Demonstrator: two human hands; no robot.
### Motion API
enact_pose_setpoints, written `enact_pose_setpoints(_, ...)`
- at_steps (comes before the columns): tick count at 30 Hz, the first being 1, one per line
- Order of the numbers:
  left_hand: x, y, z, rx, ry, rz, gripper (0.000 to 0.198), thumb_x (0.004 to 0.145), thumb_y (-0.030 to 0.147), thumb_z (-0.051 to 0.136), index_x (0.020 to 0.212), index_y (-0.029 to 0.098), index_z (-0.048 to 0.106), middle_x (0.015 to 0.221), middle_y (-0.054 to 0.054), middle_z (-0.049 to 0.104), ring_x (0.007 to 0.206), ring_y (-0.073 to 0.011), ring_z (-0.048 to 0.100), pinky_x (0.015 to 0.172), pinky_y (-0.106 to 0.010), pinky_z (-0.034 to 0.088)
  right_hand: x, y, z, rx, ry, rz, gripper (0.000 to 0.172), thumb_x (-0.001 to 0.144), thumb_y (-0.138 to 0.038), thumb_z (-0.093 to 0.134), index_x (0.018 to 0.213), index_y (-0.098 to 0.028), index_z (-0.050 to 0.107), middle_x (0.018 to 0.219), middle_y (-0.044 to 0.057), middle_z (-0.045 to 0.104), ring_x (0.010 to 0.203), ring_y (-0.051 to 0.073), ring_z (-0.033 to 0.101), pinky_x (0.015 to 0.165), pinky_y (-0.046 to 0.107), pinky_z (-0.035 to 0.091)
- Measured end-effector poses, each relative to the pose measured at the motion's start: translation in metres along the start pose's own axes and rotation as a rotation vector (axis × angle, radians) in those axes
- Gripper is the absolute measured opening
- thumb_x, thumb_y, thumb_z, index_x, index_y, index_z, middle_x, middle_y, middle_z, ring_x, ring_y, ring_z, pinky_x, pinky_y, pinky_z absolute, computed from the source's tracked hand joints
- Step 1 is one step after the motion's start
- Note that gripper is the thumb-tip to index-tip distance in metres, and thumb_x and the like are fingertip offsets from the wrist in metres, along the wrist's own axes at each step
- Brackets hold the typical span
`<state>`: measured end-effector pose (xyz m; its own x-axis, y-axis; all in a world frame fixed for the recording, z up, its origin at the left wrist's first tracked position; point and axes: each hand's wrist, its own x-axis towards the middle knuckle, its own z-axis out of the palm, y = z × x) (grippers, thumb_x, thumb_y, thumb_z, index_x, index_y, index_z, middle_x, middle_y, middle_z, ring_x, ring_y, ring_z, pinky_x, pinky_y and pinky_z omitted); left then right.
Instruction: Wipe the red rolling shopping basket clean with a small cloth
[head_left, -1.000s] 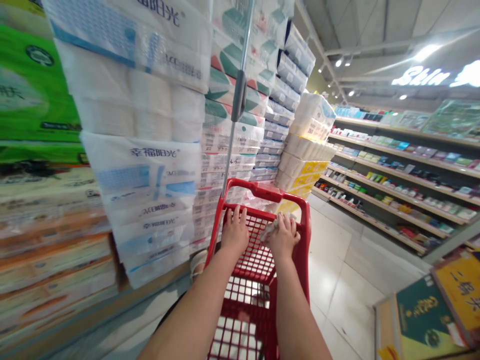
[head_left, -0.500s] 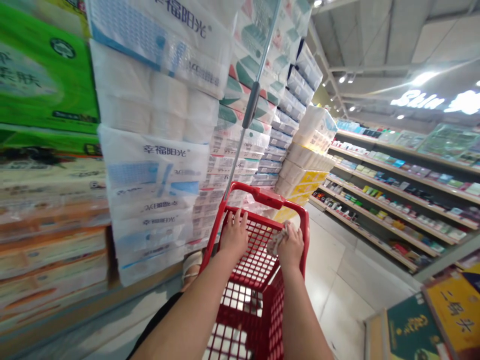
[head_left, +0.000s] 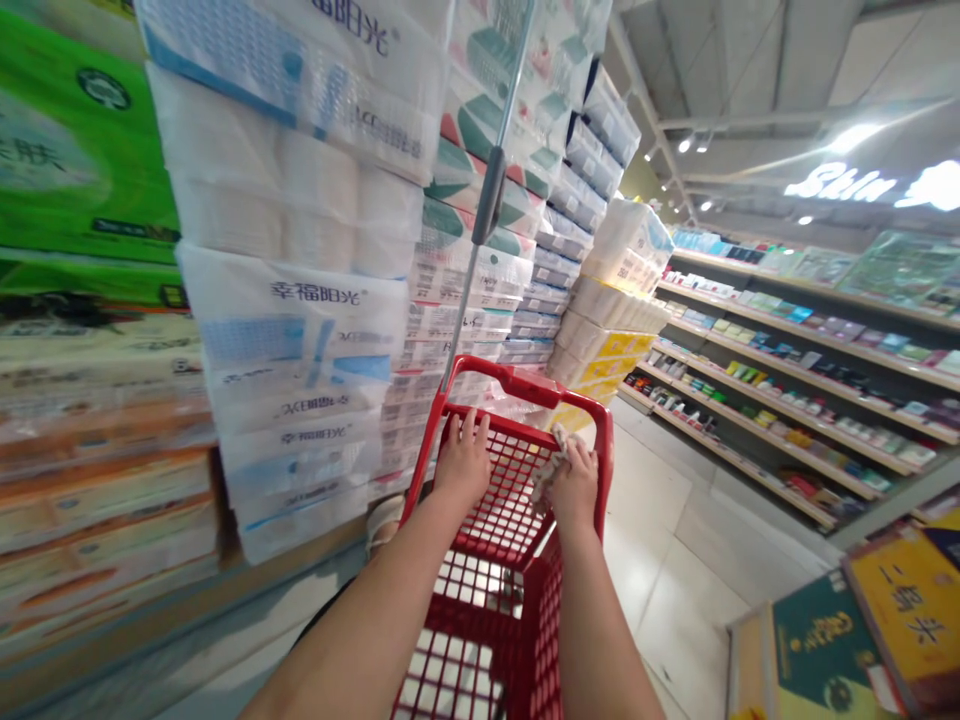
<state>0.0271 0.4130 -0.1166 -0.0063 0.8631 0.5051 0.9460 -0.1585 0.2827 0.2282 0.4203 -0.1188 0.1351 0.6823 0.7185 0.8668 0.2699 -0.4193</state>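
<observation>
Right hand point(head_left: 577, 488): fingers closed around a crumpled, pale cloth, at the right part of the cart's grid panel.
Cloth point(head_left: 550, 480): bunched in the right hand, sticking out on its left side and lying against the panel.
Left hand point(head_left: 463, 468): palm down, fingers apart and slightly spread, fingertips at the panel's upper left edge; whether they press on it cannot be told.
Grid panel point(head_left: 516, 495): red plastic with square holes, sloping between both hands.
Shopping cart point(head_left: 608, 465): red, directly below and between the two forearms, its rounded bar point(head_left: 534, 386) at the far end, beyond the hands.
Pole point(head_left: 469, 290): thin and pale with a dark grey sleeve, slanting up from the cart's far left corner.
Shoe point(head_left: 383, 525): light-coloured, partly hidden, just left of the cart.
Left side, near: green packs point(head_left: 82, 165) above orange-and-white packs point(head_left: 112, 545), blurred.
Left side, middle: a tall stack of white paper rolls point(head_left: 292, 200) in clear and blue-printed wrap.
Left side, far: leaf-patterned packs point(head_left: 484, 120), grey-blue packs point(head_left: 589, 150), then white-and-yellow packs point(head_left: 611, 360).
Right side, far: long shelves point(head_left: 795, 345) of small goods under a glowing white sign point(head_left: 844, 183).
Right side, near: a green box point(head_left: 821, 640) beside a yellow box point(head_left: 911, 600) with dark characters.
Floor point(head_left: 664, 525): pale, shiny tiles right of the cart.
</observation>
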Motion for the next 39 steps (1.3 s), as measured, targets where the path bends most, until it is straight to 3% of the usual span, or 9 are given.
enact_pose_setpoints(4,0.000,-0.001,0.003,-0.004,0.019,0.005,0.064,0.085,0.022,0.048,0.147,0.016,0.033,0.157,-0.012,0.026,0.142,-0.0376,0.025,0.113,-0.051,0.034,0.000,-0.006,-0.006,0.107,-0.003,0.072,0.050,0.084,-0.017,0.035,0.125,-0.023,0.063,0.123,0.004,0.064,0.121,0.022,0.049,0.109,0.042,0.033)
enact_pose_setpoints(10,0.001,-0.001,0.003,-0.014,0.005,-0.008,0.064,0.085,0.022,0.048,0.147,0.016,0.034,0.157,-0.012,0.026,0.142,-0.0370,0.024,0.111,-0.050,0.036,0.003,-0.001,-0.013,0.544,0.154,0.473,0.043,0.078,-0.033,0.053,0.115,-0.016,0.069,0.096,0.006,0.073,0.086,0.022,0.066,0.075,0.032,0.052)
enact_pose_setpoints(14,0.001,-0.001,0.005,-0.017,0.018,-0.013,0.065,0.084,0.021,0.049,0.147,0.017,0.034,0.157,-0.012,0.025,0.143,-0.0364,0.023,0.110,-0.051,0.038,0.008,0.001,-0.011,0.550,0.393,0.388,0.046,0.083,-0.037,0.048,0.121,-0.015,0.064,0.125,0.011,0.062,0.113,0.023,0.058,0.093,0.035,0.048)
enact_pose_setpoints(16,0.001,-0.002,0.008,-0.008,0.024,-0.012,0.065,0.084,0.021,0.049,0.147,0.016,0.033,0.157,-0.013,0.025,0.143,-0.0367,0.023,0.111,-0.051,0.036,0.009,-0.005,-0.006,0.426,0.286,0.254,0.049,0.086,-0.034,0.044,0.128,-0.015,0.060,0.141,0.012,0.049,0.128,0.023,0.046,0.105,0.037,0.040)
enact_pose_setpoints(19,0.001,-0.003,0.009,0.008,0.038,0.001,0.065,0.084,0.021,0.048,0.147,0.013,0.033,0.157,-0.014,0.025,0.142,-0.0375,0.024,0.113,-0.050,0.033,0.004,-0.019,0.005,0.163,-0.056,0.063,0.055,0.087,-0.033,0.043,0.139,-0.016,0.049,0.151,0.013,0.036,0.139,0.027,0.030,0.111,0.048,0.029)
enact_pose_setpoints(22,0.000,-0.003,0.007,0.009,0.046,0.003,0.065,0.084,0.021,0.048,0.146,0.012,0.034,0.157,-0.014,0.025,0.142,-0.0373,0.025,0.113,-0.049,0.033,-0.002,-0.031,0.013,-0.089,-0.205,0.004,0.060,0.087,-0.031,0.045,0.145,-0.022,0.038,0.153,0.011,0.032,0.142,0.030,0.022,0.110,0.061,0.018)
enact_pose_setpoints(31,0.003,0.000,0.007,0.002,0.032,-0.026,0.062,0.085,0.020,0.046,0.146,0.015,0.035,0.156,-0.013,0.028,0.141,-0.0365,0.029,0.109,-0.050,0.038,-0.009,-0.048,0.014,-0.192,-0.328,-0.148,0.061,0.087,-0.022,0.041,0.147,-0.028,0.033,0.154,0.006,0.031,0.143,0.025,0.021,0.112,0.056,0.012)
enact_pose_setpoints(37,0.001,-0.001,0.000,0.007,0.023,-0.022,0.063,0.085,0.021,0.048,0.146,0.018,0.035,0.157,-0.010,0.028,0.141,-0.0376,0.027,0.109,-0.050,0.038,-0.003,-0.036,0.005,-0.198,-0.148,0.088,0.062,0.085,-0.017,0.037,0.147,-0.025,0.035,0.152,0.009,0.035,0.139,0.024,0.030,0.111,0.058,0.013)
enact_pose_setpoints(39,0.001,0.000,0.000,0.001,0.019,-0.027,0.064,0.084,0.021,0.049,0.146,0.017,0.035,0.157,-0.011,0.026,0.141,-0.0375,0.027,0.109,-0.049,0.038,-0.003,-0.033,0.005,-0.165,-0.133,0.073,0.063,0.083,-0.016,0.039,0.146,-0.022,0.037,0.151,0.010,0.036,0.140,0.024,0.028,0.112,0.054,0.017)
